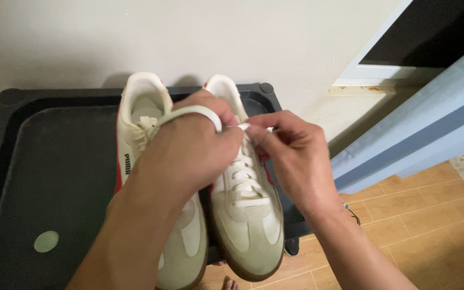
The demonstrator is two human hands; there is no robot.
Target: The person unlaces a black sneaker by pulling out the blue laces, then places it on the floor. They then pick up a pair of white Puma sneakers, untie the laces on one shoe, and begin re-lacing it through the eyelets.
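Observation:
Two cream sneakers with brown soles stand side by side on a black plastic shelf top (55, 161), toes toward me. My left hand (189, 150) lies over the left sneaker (186, 241) and has a loop of white lace (197, 111) wrapped over its knuckles. My right hand (291, 156) pinches the other end of the lace above the right sneaker (248, 215), whose laces are threaded in neat rows. The two hands meet over the top of the right shoe.
A pale round sticker (46, 241) sits on the shelf top at the near left. A plain wall (189, 37) is behind. A blue-grey door (420, 123) stands to the right over a wood-look floor (414, 215). A toe (230, 283) shows below.

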